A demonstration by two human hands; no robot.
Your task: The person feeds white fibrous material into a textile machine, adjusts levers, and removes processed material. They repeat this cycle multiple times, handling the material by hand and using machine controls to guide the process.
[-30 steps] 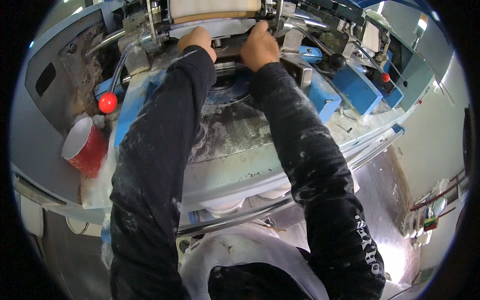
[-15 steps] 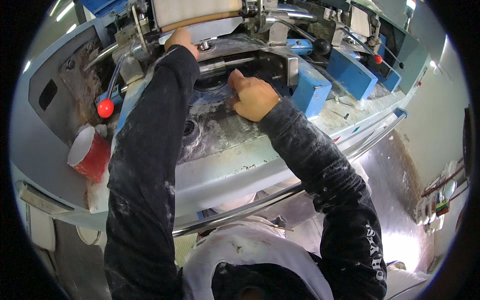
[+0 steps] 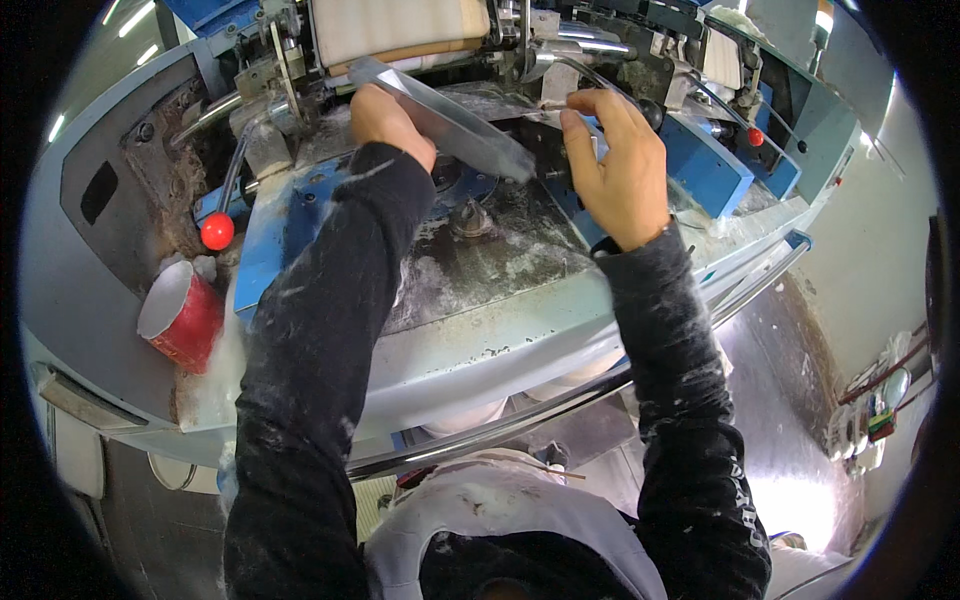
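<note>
A flat grey metal plate [image 3: 455, 122] slants across the front of the machine, its near end slightly blurred. My left hand [image 3: 388, 125] grips it by its far left part, fingers closed with some of them hidden behind the wrist. To the right of the plate, my right hand [image 3: 625, 165] is raised with thumb and fingers apart, over a blue bracket, and I see nothing held in it. Below the plate lies the dusty machine bed [image 3: 450, 275], with a pointed metal fitting [image 3: 472, 220] standing on it.
A pale roller belt [image 3: 400, 28] runs behind my left hand. Levers with a red knob [image 3: 217, 231] and another red knob [image 3: 755, 137] stick out on both sides. A red cup [image 3: 183, 318] sits at the left. A steel rail [image 3: 490, 425] crosses before my body.
The grey plate has come off the area under the roller and now hangs tilted in my left hand. My right hand has moved right and opened, leaving the bed's middle uncovered.
</note>
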